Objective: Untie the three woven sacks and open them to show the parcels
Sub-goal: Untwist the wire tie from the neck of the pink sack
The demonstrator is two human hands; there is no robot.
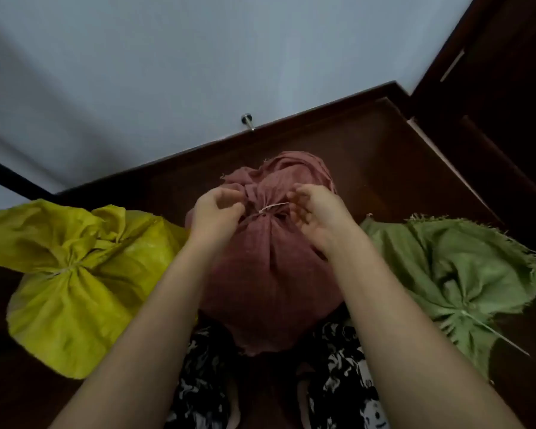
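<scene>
Sacks of woven cloth, three of them, sit in a row on a dark wooden floor, seen from above by a person reaching down. Both hands work at the neck of the middle one, a pink sack. The left hand has its fingers curled in against the gathered cloth on one side of the tie. The right hand is curled too, and its fingertips appear to pinch the free end of a thin white string that is wound around the neck; blur makes the exact hold uncertain.

To do this step well, the left hand should probably steady the bunched neck while the right hand draws the loose end out along its own line, not upward, so the knot slips and does not tighten. Pulling slowly would likely help, since the string is thin and the weave frays.

To the person's left lies a yellow sack, its neck cinched with a pale tie. To the right lies a green sack with ragged edges, also tied, a long strand trailing from it. No parcels show yet.

Black and white patterned clothing shows below the arms. A pale wall rises behind the floor. No brands, labels or writing can be read.
</scene>
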